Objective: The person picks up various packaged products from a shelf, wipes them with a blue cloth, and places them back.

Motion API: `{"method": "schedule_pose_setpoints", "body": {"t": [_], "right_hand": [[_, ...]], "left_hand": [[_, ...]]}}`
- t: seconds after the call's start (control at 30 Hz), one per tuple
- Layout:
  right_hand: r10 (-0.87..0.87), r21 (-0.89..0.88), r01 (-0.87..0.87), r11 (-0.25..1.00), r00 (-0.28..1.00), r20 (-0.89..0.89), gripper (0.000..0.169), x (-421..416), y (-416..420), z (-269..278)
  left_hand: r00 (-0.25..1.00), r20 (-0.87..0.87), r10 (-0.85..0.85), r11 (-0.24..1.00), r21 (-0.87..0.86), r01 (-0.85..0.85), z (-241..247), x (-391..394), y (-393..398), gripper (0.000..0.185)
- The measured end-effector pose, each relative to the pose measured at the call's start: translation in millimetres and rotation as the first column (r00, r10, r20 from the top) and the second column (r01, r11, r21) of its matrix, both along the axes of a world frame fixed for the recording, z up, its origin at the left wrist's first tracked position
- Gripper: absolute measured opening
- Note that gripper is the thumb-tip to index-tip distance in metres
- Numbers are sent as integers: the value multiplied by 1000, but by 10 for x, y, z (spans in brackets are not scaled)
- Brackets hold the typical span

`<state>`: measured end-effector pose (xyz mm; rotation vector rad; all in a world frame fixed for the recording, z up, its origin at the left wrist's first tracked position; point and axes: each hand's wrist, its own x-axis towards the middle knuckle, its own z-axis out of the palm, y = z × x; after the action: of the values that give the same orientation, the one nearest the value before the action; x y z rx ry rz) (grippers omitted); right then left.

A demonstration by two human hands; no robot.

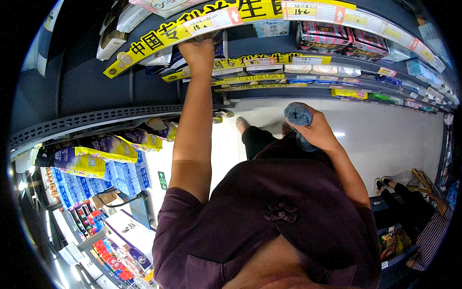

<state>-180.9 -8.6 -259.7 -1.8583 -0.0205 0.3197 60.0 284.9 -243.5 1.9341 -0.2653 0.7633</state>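
My left hand (199,50) reaches up into a dark metal shelf, just under the yellow and white price strip (213,22) on its edge. Its fingers are mostly hidden behind that strip, so what they touch cannot be made out. Packages lie in the shade beside it, one of them a pale pack (160,57). In front of my body my right hand (317,128) grips a bunched grey-blue towel (299,115), whose lower part hangs below the palm.
Boxed goods (325,38) fill shelf tiers on the right. Yellow and purple bags (90,157) hang at the left, above stacked bottled-water packs (128,177). Another person (404,202) stands at the lower right by a yellowish frame (427,182). Pale tile floor (361,133) lies below.
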Motion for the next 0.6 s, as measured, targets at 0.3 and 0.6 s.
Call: {"method": "schedule_pose_setpoints", "body": {"t": [0.3,0.6], "right_hand": [[-142,160,150,976,988,-62,35,6,-37,31],[-378,579,369,727,919,-112,51,181,-34,459]], "left_hand": [[1000,-31,-1,932,-362,-10,3,-1030,-410,53],[752,-313,-581,407,-911,-65,-271,-1779,-809,35]]}}
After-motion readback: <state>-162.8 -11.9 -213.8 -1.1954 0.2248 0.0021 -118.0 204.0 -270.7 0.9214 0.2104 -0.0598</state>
